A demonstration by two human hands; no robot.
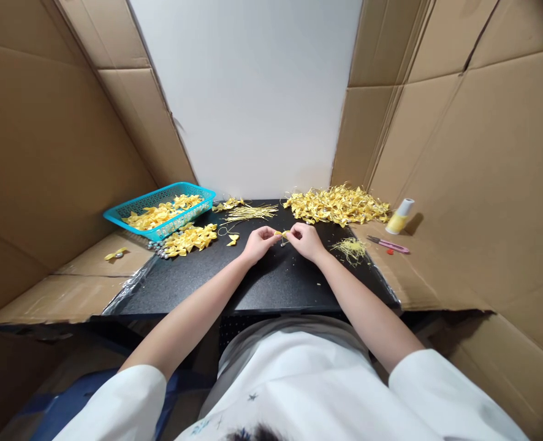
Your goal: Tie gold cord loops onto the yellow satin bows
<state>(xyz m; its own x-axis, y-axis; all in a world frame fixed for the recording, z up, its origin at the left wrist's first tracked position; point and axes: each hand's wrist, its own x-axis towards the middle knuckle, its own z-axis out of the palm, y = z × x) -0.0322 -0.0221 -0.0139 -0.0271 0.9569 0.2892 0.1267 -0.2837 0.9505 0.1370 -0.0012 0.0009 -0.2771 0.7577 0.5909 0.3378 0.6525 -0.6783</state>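
Note:
Between my two hands, just above the black tabletop (pixel 248 288), is a small yellow ribbon bow (pixel 279 233) with a bit of thread or a bell hanging below it. My left hand (pixel 261 242) pinches its left side. My right hand (pixel 304 241) pinches the other side, fingertips close to the left ones. Much of the bow is hidden by the fingers. Left of my left hand lies a single yellow bow (pixel 233 240) beside a loop of string. Cut yellow cords (pixel 252 212) lie in a bunch beyond my hands.
A blue basket (pixel 184 188) of yellow bows stands at the left, with a pile of bows (pixel 192 239) in front. A large heap of yellow bows (pixel 338 205) is at back right. Thread scraps (pixel 352 249), pink-handled snips (pixel 391 244) and a thread spool (pixel 399 217) lie right. Cardboard walls (pixel 464 153) flank the table.

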